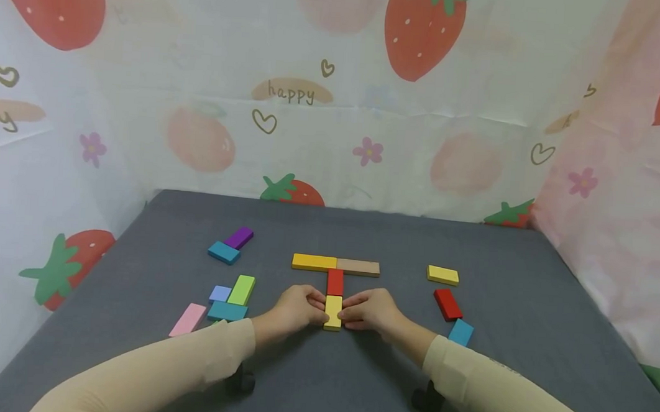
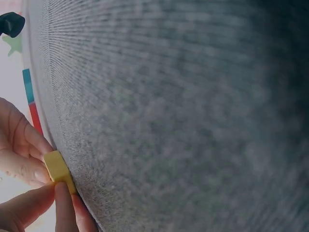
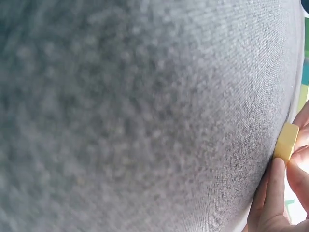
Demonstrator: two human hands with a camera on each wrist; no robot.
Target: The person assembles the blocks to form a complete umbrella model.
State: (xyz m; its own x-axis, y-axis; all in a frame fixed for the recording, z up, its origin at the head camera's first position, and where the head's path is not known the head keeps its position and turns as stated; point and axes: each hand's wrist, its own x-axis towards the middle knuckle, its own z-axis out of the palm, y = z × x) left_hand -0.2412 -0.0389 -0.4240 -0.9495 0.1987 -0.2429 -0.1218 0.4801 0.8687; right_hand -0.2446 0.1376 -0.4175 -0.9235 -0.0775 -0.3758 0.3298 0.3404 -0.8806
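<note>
A yellow block (image 1: 333, 312) lies flat on the dark cloth, its far end against a red block (image 1: 335, 282). From its left side, my left hand (image 1: 296, 307) holds it with thumb and fingertips. My right hand (image 1: 374, 309) pinches the right side in the same way. Beyond the red block, a deeper yellow block (image 1: 314, 263) and a tan block (image 1: 358, 268) lie end to end, so the pieces form a T shape. Both wrist views show fingertips of the two hands on the yellow block (image 2: 59, 169), low at the picture's edge.
Left of the hands lie purple (image 1: 239, 237), blue (image 1: 223, 253), lime (image 1: 241, 290), periwinkle (image 1: 220, 294), teal (image 1: 227, 311) and pink (image 1: 188, 320) blocks. On the right are another yellow block (image 1: 443, 275), a red one (image 1: 448, 304) and a blue one (image 1: 461, 332). Strawberry-print curtains (image 1: 402, 116) surround the table.
</note>
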